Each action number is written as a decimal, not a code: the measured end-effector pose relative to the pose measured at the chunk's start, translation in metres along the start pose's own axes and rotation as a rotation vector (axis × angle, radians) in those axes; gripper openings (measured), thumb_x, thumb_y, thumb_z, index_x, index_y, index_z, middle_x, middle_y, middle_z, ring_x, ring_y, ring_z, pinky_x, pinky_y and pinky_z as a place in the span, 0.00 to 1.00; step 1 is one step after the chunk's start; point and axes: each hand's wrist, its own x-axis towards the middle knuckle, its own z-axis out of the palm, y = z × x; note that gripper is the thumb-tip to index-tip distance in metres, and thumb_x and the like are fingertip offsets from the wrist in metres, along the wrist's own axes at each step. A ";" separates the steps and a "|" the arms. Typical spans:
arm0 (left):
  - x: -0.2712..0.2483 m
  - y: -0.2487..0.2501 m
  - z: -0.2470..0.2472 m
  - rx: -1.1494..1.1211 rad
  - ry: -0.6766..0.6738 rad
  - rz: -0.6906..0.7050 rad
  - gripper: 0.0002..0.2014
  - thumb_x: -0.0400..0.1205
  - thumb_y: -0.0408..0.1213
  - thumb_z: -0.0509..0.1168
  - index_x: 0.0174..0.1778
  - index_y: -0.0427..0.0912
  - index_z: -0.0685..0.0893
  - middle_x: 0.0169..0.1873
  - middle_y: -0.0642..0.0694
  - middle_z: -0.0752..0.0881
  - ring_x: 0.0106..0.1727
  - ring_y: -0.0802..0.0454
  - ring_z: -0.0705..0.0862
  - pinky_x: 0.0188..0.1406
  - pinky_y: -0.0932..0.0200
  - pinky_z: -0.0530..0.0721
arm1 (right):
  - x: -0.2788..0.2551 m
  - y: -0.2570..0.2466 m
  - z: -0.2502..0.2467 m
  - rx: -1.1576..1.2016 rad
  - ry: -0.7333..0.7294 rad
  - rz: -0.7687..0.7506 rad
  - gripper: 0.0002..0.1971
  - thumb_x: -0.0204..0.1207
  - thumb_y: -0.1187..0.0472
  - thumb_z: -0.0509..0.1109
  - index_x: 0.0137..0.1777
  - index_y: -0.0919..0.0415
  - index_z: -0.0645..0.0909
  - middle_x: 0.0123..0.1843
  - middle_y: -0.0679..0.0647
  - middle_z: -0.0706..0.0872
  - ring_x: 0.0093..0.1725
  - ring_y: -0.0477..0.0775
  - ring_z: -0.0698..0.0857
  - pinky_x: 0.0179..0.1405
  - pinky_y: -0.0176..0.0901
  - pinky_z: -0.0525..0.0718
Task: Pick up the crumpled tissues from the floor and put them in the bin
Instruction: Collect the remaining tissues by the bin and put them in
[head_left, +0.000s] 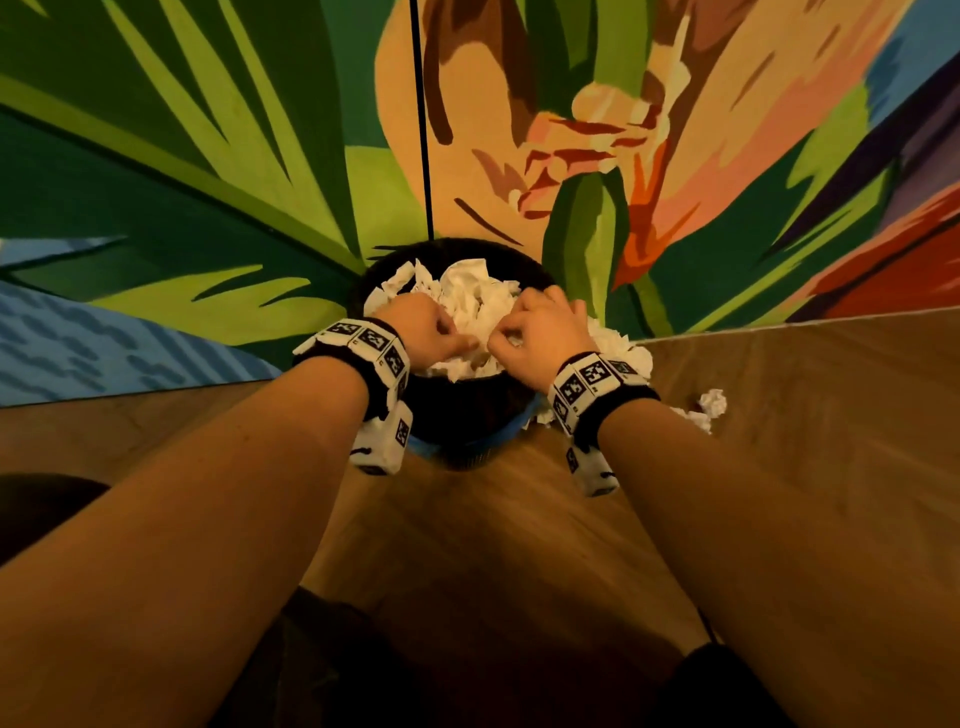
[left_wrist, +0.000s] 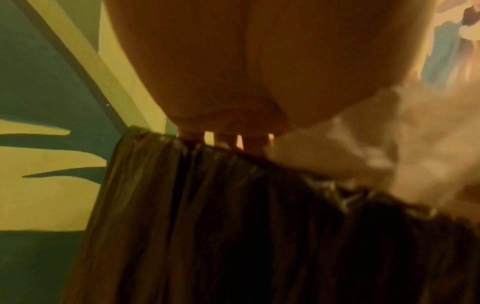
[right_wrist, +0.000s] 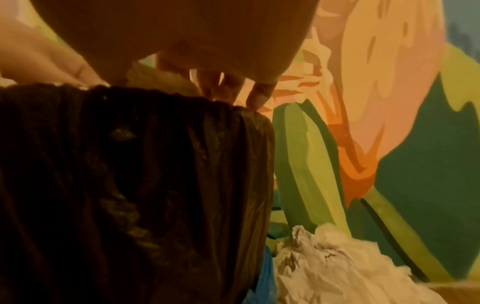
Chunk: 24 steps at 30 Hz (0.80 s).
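Painted leaves and a large flower cover the wall (head_left: 218, 156) behind a round bin (head_left: 470, 431), which stands on a wooden floor (head_left: 779, 415) close against that wall. A black liner (left_wrist: 233, 216) is draped over the bin's rim and hangs down its side in folds. White crumpled tissues (head_left: 470, 293) are heaped in the bin up to and above the rim. Both hands are held over the heap from the near side. The left hand (head_left: 415, 325) is laid on the tissues with its fingers (left_wrist: 223, 140) bent down toward the rim; whether anything is pinched by it cannot be told. The right hand (head_left: 545, 325) is curled, and a wad of tissue (right_wrist: 158, 79) is seen nipped between its thumb and fingers (right_wrist: 257, 96) just above the rim. More tissues (right_wrist: 337, 267) are left on the floor at the foot of the bin on the right, touching or nearly touching its side, and one small ball (head_left: 712, 401) is seen a little further right. Marker-printed bands (head_left: 589, 387) are worn on both wrists.
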 end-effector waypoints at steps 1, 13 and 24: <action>0.000 0.003 -0.001 -0.023 -0.016 -0.031 0.27 0.81 0.60 0.63 0.21 0.47 0.74 0.22 0.47 0.76 0.31 0.48 0.76 0.30 0.57 0.73 | 0.000 -0.003 -0.003 -0.038 -0.042 -0.013 0.20 0.77 0.44 0.55 0.37 0.49 0.86 0.44 0.48 0.80 0.51 0.54 0.71 0.53 0.54 0.65; -0.014 0.033 0.015 -0.030 -0.303 -0.161 0.22 0.92 0.39 0.44 0.76 0.31 0.70 0.76 0.30 0.72 0.75 0.40 0.71 0.61 0.61 0.59 | -0.006 -0.019 -0.007 -0.097 -0.401 -0.099 0.19 0.85 0.50 0.46 0.38 0.51 0.74 0.53 0.56 0.87 0.47 0.55 0.77 0.61 0.52 0.67; -0.010 0.031 -0.017 0.066 0.006 -0.072 0.30 0.79 0.54 0.43 0.40 0.48 0.91 0.57 0.37 0.84 0.61 0.38 0.76 0.65 0.45 0.75 | -0.013 -0.004 -0.017 0.261 -0.066 -0.036 0.13 0.79 0.57 0.59 0.53 0.51 0.85 0.45 0.54 0.88 0.48 0.58 0.84 0.46 0.49 0.82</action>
